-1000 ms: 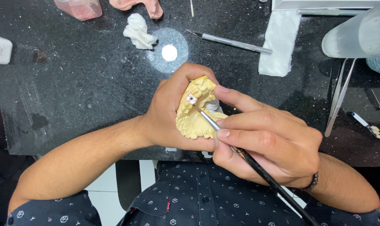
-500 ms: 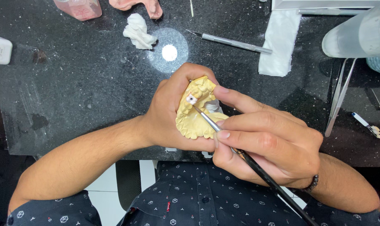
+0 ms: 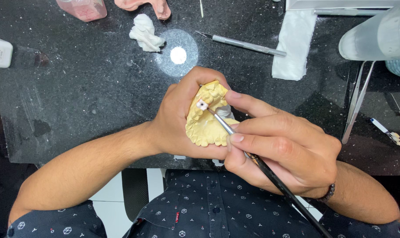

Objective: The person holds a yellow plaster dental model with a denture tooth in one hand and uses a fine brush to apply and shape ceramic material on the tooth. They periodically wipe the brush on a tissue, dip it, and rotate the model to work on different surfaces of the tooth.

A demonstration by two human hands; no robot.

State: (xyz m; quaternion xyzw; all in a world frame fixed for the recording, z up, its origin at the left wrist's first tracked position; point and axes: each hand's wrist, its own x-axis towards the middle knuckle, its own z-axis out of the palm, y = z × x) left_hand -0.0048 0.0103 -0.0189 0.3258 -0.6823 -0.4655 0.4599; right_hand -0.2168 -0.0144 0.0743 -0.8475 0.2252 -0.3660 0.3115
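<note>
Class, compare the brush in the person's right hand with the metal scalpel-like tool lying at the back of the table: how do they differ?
The brush is held slanted in the right hand, tip at the yellow dental cast; the metal tool lies flat and untouched on the black table. The brush handle is dark, the tool silvery. Both are long and slender.

I note the dental cast (image 3: 206,125) in my left hand (image 3: 178,121), brush (image 3: 270,174) entering from the right, scalpel (image 3: 246,43) on the table (image 3: 76,97) beyond.
</note>
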